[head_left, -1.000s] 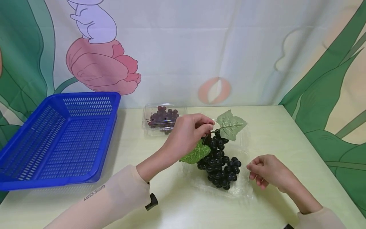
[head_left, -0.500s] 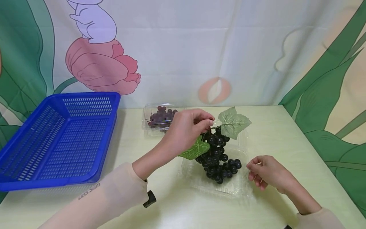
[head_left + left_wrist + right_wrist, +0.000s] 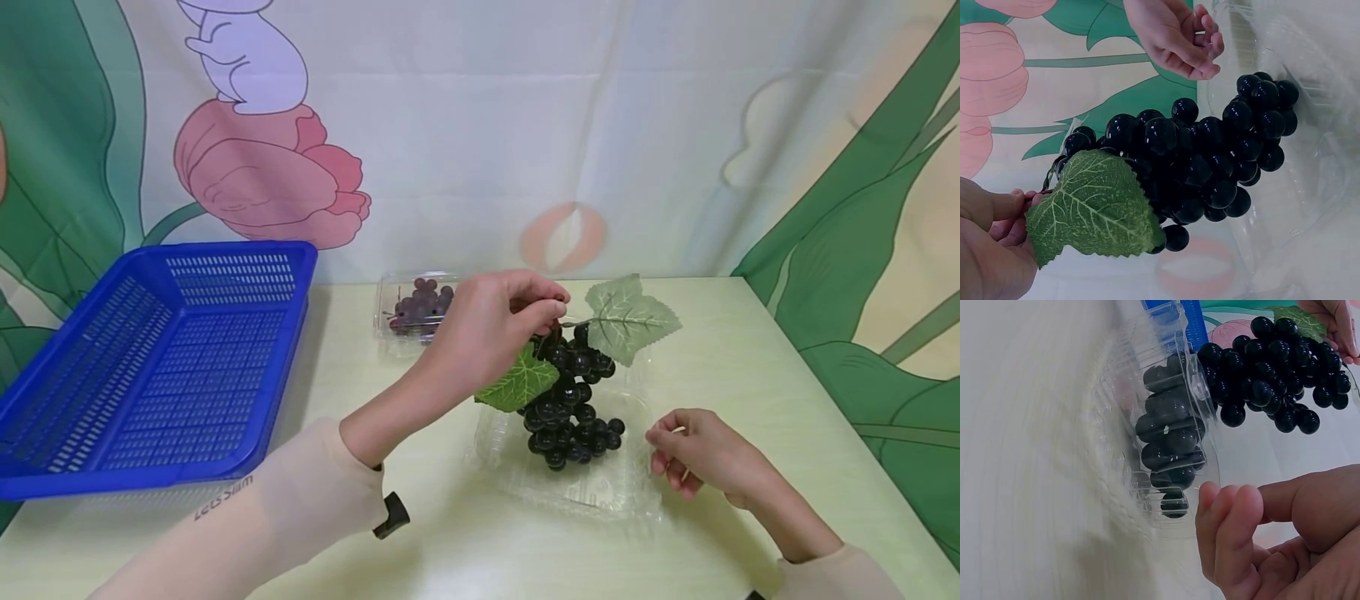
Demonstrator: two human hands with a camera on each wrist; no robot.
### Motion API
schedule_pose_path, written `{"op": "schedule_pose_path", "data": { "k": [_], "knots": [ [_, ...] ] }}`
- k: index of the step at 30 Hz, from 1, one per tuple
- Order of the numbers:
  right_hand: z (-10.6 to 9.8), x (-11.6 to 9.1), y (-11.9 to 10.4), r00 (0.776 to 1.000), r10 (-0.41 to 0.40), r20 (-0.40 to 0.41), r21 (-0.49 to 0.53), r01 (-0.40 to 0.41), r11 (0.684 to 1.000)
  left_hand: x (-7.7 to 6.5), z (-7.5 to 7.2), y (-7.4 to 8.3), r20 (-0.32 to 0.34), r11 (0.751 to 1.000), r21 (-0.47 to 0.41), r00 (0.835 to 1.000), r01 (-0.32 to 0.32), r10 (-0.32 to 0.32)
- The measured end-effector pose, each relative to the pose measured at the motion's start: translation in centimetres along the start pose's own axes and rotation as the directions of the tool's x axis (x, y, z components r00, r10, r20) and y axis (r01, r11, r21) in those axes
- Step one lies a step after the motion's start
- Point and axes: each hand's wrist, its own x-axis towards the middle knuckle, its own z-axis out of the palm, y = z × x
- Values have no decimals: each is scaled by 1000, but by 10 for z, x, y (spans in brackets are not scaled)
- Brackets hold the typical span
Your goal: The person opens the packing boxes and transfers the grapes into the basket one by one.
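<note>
My left hand (image 3: 498,329) pinches the stem of a bunch of black grapes (image 3: 558,425) between thumb and fingertips. The bunch hangs tilted over a clear plastic clamshell container (image 3: 600,497); in the right wrist view, dark grapes (image 3: 1169,434) show through its wall. Two green leaves spread from the stem, one (image 3: 633,321) to the right and one (image 3: 1094,209) to the left. Beside the container's right rim is my right hand (image 3: 701,450), fingers loosely bent, with nothing visible between them. I cannot tell whether its fingertips touch the plastic.
A blue plastic basket (image 3: 258,433) stands on the left of the pale table (image 3: 420,550). Behind my left hand, a second clear container (image 3: 384,308) holds dark red grapes (image 3: 420,304). A printed curtain (image 3: 450,167) borders the table's back and right side.
My left hand has risen a little and moved slightly away from me, drawing the black grapes upward. The bunch hangs straighter, and more of the container's floor shows. My right hand stays nearly still.
</note>
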Motion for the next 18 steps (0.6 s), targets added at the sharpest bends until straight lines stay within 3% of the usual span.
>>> {"op": "schedule_pose_path", "data": {
  "k": [18],
  "knots": [
    [-2,3,2,1000,7,-3,-2,-7,1000,7,-12,21,-26,999,-6,998,-53,53]
  ]
}}
